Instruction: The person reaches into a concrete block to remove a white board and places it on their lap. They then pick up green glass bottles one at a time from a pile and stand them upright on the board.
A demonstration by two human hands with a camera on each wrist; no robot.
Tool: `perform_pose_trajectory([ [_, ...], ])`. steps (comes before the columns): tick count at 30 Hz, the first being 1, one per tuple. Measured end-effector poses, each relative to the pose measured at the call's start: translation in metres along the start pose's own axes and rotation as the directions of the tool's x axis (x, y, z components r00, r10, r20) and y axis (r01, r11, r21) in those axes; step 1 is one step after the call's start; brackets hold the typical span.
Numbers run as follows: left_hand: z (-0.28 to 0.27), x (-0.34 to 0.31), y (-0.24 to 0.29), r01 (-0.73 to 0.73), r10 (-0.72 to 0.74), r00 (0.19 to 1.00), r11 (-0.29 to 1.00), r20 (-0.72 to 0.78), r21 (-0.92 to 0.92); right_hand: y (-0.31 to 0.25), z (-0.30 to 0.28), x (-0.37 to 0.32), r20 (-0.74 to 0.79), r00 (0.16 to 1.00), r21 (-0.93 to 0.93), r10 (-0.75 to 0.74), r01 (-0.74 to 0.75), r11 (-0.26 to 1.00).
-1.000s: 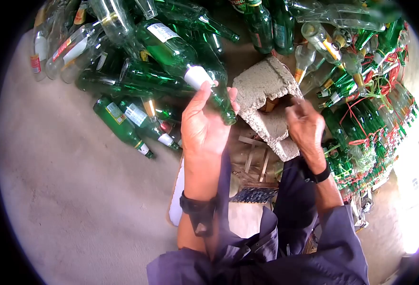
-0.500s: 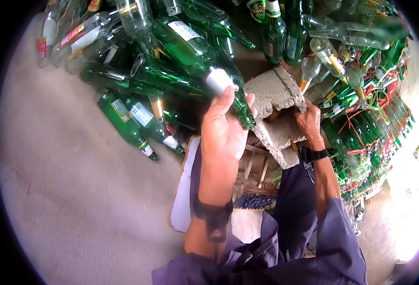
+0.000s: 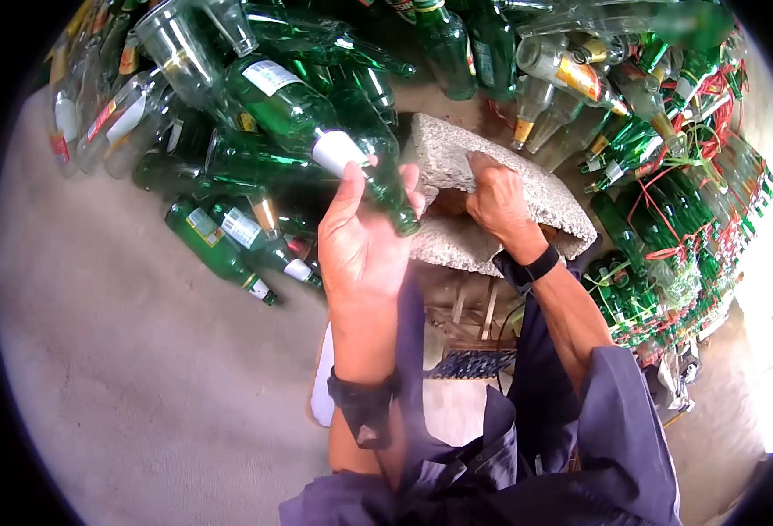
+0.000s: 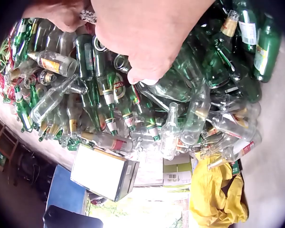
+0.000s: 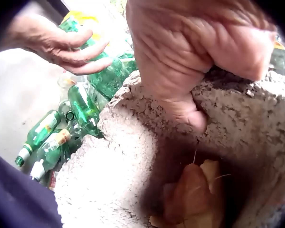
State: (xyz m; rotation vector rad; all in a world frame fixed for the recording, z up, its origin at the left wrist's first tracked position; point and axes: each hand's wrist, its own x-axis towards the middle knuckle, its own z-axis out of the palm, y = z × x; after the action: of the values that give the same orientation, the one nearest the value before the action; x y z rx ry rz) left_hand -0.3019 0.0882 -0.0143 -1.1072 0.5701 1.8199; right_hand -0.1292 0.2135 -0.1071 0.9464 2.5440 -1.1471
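Both curled: left grip (image 3: 364,241) pinches a green bottle (image 3: 316,131) (by its neck), right grip (image 3: 494,200) clutches concrete block (image 3: 553,206).

Block (image 3: 527,188) is set at centre and is gripped at its 9 o'clock end by right hand (image 3: 496,202). Bottle (image 3: 334,145) is held by left hand (image 3: 364,241) just at block's 9 o'clock, neck pointed to 4 o'clock. Loose bottle pile (image 3: 228,105) is spread behind from 9 to 12 o'clock. Tied bundles (image 3: 684,219) are stacked at 3 o'clock.
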Motion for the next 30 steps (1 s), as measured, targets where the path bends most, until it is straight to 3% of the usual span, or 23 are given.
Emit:
perform_pose_trajectory([
  [4,-0.006,-0.007,-0.001,-0.053,0.053,0.998,0.998,-0.021,0.017,0.006,0.003,0.000,0.004,0.998,0.000,-0.062,0.062,0.998],
  [6,-0.006,-0.009,0.001,-0.016,0.017,0.996,1.000,-0.088,0.002,0.005,0.000,0.001,0.022,0.998,0.013,-0.061,0.061,0.998],
  [8,-0.011,-0.011,0.005,-0.023,0.023,0.998,1.000,-0.052,0.013,0.002,-0.006,0.003,0.075,0.997,-0.043,-0.009,0.012,0.999],
  [12,0.002,-0.009,0.006,-0.003,0.011,0.994,0.998,-0.108,0.065,0.005,-0.001,0.005,-0.019,0.992,-0.006,-0.127,0.127,0.992],
  [17,0.006,-0.005,0.013,-0.008,0.048,0.980,0.979,-0.192,0.205,0.001,0.002,0.008,0.071,0.996,-0.146,-0.046,0.056,0.988],
  [25,0.017,-0.003,0.004,-0.037,0.071,0.974,0.986,-0.213,0.161,-0.008,0.001,0.008,0.102,0.994,-0.216,0.042,-0.019,0.976],
  [30,0.014,-0.004,0.001,-0.048,0.076,0.976,0.989,-0.205,0.138,0.001,0.009,0.005,0.043,0.998,-0.222,-0.038,0.047,0.974],
])
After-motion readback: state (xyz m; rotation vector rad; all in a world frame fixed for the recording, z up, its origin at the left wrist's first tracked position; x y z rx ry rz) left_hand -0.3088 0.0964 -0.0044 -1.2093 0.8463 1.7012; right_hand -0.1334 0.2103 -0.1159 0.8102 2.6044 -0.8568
